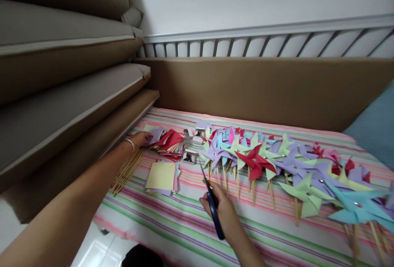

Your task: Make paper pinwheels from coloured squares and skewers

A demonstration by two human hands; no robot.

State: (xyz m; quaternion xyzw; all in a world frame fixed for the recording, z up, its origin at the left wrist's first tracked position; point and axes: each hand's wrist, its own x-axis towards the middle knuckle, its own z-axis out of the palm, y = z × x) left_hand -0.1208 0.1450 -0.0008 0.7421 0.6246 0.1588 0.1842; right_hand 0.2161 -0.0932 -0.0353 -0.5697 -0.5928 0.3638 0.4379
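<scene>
While in right hand (231, 218), blue-handled scissors (212, 207).

Our left arm (76, 201) is stretched far forward and to the left, nearly straight, with the left hand (142, 138) palm down and fingers loosely extended. Our right hand (222, 211) sits low and near centre, forearm coming up from the bottom edge, fingers curled tight around scissors (211, 203).

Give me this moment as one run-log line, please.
left hand: on paper pile | right hand: holds scissors | pinwheels: on striped sheet
</scene>
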